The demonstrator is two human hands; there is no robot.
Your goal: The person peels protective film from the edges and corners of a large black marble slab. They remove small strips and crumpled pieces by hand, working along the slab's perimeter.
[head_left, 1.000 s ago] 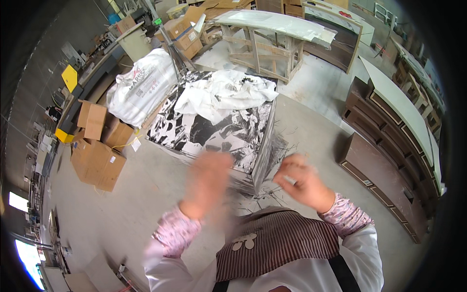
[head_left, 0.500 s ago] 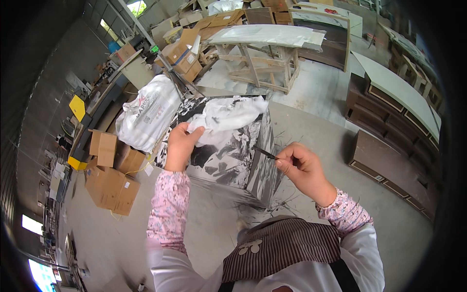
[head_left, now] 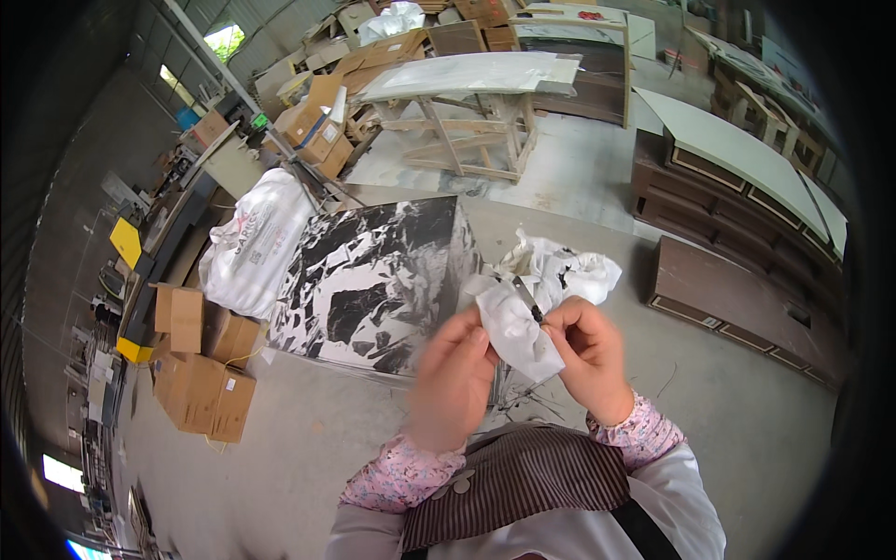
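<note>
A white cloth (head_left: 511, 327), with dark smudges on its far part, hangs crumpled off the right side of a block topped in black-and-white marble pattern (head_left: 373, 280). My left hand (head_left: 455, 378) is closed, pinching the cloth's near edge between thumb and fingers. My right hand (head_left: 590, 359) pinches a slim black blade-like tool (head_left: 530, 303) close to the cloth. The tool lies against the cloth, its tip pointing away from me; its exact kind is unclear. Both hands are just past the block's near right corner, fingertips close together.
A white woven sack (head_left: 257, 247) and open cardboard boxes (head_left: 201, 383) stand left of the block. Beyond it is a wooden trestle (head_left: 467, 140) carrying a pale slab. Brown cabinets (head_left: 737, 313) line the right. Thin dark scraps lie on the floor beside the block.
My left hand has carried the cloth off the block's top, rightward and nearer me, to meet the black tool in my right hand. The marbled top is now uncovered.
</note>
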